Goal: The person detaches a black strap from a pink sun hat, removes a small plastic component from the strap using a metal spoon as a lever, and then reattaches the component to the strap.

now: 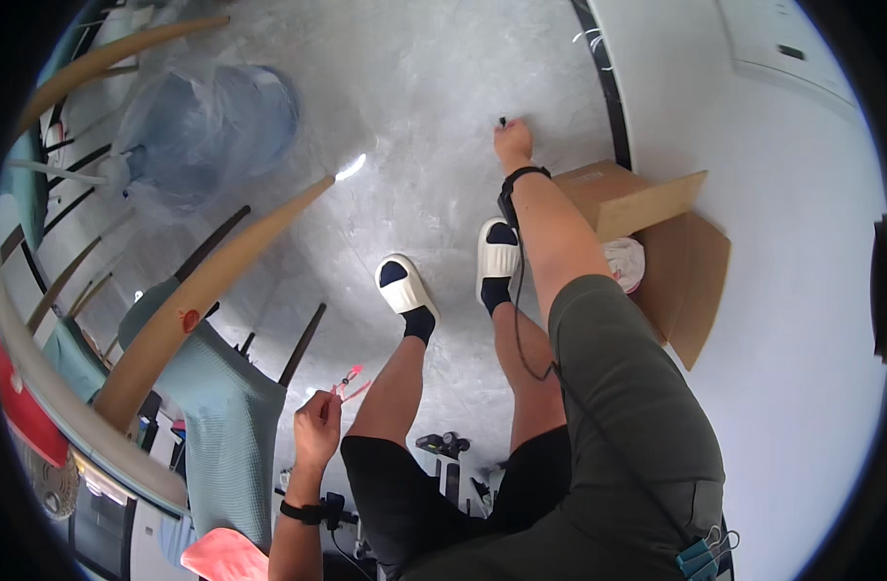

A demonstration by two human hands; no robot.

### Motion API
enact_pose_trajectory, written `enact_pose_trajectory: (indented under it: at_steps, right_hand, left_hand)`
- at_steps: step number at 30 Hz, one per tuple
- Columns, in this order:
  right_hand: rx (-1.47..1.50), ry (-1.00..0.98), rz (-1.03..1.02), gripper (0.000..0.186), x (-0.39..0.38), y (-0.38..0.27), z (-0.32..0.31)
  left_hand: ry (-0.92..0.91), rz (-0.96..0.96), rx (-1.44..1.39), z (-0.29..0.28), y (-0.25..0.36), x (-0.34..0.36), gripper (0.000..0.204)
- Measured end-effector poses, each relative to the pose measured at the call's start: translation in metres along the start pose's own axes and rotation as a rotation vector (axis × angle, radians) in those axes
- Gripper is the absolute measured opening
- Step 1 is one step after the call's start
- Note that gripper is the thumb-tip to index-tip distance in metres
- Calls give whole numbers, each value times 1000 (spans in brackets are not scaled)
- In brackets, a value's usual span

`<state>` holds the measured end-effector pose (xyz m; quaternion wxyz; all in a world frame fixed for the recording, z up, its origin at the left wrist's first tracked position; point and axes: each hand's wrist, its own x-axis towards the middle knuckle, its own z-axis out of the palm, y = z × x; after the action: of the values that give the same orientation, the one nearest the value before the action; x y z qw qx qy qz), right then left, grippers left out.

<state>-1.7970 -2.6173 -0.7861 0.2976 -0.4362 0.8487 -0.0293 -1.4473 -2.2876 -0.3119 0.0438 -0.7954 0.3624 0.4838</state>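
Note:
My left hand (316, 427) is closed at the lower left, beside my knee. Its fingers pinch a thin pink-red strip-like thing (350, 382) with a small dark spot on it; its exact kind is unclear. Stretched far forward over the grey floor, my right hand (514, 145) is closed around a small black object (502, 122). Only the tip of that object shows past the fingers, too small to name. Both wrists wear black straps, and a dark cable (522, 329) hangs from the right one along the arm.
An open cardboard box (681, 281) with a white bundle inside stands by the white wall at right. At left are a large blue water bottle (220, 126) in clear plastic, wooden table legs (220, 276) and a teal chair (232, 407). My feet wear cream slides (404, 286).

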Motion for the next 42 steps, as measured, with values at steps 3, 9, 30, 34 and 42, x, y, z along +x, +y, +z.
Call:
enact_pose_trajectory:
  at_steps: [3, 9, 30, 34, 42]
  right_hand:
    - [-1, 0, 78, 28, -21, -31, 14]
    - [-85, 56, -54, 23, -5, -13, 15]
    - [360, -1179, -1148, 12, -574, -252, -534]
    - [501, -1152, -1620, 14, -686, -287, -588]
    - [483, -1033, -2105, 19, -877, -290, -594]
  left_hand:
    - [26, -98, -32, 4, 11, 5, 19]
    - [-88, -64, -67, 17, 26, 20, 18]
    - [-166, 121, -699, -184, 112, -337, 34]
    - [-94, 29, -1072, -226, 86, -443, 29]
    - [110, 331, -1295, -216, -33, -582, 27]
